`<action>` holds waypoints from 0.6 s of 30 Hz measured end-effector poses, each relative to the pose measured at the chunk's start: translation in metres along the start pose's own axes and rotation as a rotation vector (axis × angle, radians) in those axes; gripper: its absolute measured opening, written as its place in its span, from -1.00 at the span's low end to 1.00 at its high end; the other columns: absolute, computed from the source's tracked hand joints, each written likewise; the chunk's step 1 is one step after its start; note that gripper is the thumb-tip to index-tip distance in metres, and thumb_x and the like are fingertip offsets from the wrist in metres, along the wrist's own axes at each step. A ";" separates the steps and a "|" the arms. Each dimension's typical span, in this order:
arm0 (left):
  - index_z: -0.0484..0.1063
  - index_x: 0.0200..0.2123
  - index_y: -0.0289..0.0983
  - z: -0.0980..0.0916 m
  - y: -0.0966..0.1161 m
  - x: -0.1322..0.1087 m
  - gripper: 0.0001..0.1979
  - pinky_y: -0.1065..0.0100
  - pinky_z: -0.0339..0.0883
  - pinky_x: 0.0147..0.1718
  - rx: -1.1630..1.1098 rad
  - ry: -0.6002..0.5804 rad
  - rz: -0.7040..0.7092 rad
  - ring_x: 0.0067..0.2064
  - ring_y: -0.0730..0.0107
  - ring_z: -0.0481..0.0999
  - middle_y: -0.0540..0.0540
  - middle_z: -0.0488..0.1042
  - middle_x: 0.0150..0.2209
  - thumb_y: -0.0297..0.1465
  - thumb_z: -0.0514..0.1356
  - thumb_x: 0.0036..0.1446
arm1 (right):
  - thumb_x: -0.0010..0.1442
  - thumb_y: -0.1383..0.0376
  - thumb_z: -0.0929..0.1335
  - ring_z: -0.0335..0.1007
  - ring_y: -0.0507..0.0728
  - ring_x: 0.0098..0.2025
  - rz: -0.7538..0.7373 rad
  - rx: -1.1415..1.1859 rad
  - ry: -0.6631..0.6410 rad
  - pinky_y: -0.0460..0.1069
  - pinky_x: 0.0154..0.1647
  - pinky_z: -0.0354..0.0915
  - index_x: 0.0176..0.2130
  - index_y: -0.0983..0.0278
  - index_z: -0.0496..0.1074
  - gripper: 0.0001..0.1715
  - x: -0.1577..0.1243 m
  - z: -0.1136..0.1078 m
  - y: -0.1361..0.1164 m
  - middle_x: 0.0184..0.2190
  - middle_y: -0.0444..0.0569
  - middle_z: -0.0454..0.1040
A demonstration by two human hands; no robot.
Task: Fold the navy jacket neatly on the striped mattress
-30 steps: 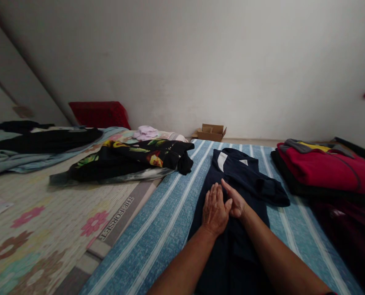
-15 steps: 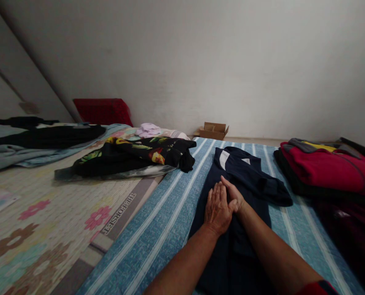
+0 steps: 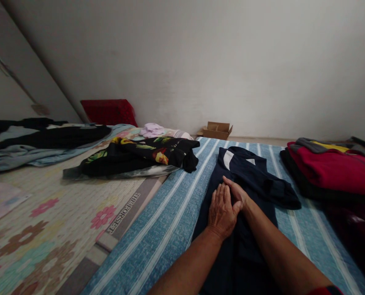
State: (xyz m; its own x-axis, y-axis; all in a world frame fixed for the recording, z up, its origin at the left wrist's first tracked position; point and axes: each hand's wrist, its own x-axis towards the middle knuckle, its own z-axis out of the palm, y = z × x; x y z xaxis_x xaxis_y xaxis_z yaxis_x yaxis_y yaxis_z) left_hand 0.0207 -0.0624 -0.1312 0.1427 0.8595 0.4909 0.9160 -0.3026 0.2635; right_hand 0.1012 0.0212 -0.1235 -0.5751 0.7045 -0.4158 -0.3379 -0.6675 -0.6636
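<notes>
A dark navy garment [image 3: 262, 186] with white patches near its collar end lies on the blue striped bedding, one sleeve spread toward the right. Over its middle, my left hand [image 3: 222, 211] is held with straight fingers, its back facing up. My right hand [image 3: 236, 192] meets it from the right, fingers stretched out and partly covered by the left. The two hands touch each other, and nothing shows between them. Whether they press on the cloth, I cannot tell.
Folded clothes with a crimson top [image 3: 326, 168] are stacked at the right. To the left lie a black floral garment [image 3: 145, 153] and several loose clothes on a flowered mat [image 3: 78, 237]. A cardboard box [image 3: 216, 130] and a red case [image 3: 108, 112] stand by the wall.
The view has turned slightly left, so everything sits a little further right. My hands keep nearly the same pose over the navy garment.
</notes>
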 end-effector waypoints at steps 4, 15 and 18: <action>-0.01 0.18 -0.49 0.003 -0.001 0.000 -0.43 0.05 0.11 0.15 -0.031 -0.001 -0.024 0.25 0.10 0.08 -0.39 0.14 0.20 -0.37 0.04 0.15 | 0.19 -0.05 0.19 0.48 0.15 -0.26 -0.014 0.058 0.066 0.03 -0.15 0.36 -0.40 0.29 0.42 -0.50 -0.008 0.002 -0.001 -0.50 -0.02 0.50; 0.33 -0.42 -0.29 -0.010 0.005 0.001 -0.94 0.11 0.32 -0.22 0.099 0.074 -0.041 -0.20 0.13 0.36 -0.18 0.38 -0.29 -0.42 0.10 0.05 | 0.16 -0.18 0.10 0.47 0.18 -0.25 -0.036 0.081 -0.013 0.08 -0.15 0.33 -0.23 0.33 0.41 -0.30 -0.016 0.009 -0.001 -0.40 0.01 0.51; 0.32 -0.48 -0.26 -0.008 0.002 0.001 -0.93 0.20 0.31 -0.30 0.119 0.073 -0.038 -0.29 0.21 0.35 -0.11 0.35 -0.41 -0.48 0.09 0.03 | 0.18 -0.10 0.14 0.46 0.15 -0.32 -0.060 0.020 0.003 0.05 -0.19 0.33 -0.32 0.29 0.41 -0.42 -0.021 0.008 -0.003 -0.47 -0.03 0.49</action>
State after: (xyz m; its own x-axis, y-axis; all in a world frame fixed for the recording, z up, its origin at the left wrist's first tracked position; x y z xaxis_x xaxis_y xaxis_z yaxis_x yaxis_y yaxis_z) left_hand 0.0198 -0.0656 -0.1232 0.0831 0.8359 0.5425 0.9588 -0.2154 0.1850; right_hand 0.1087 0.0066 -0.1077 -0.5510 0.7443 -0.3773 -0.3870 -0.6285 -0.6747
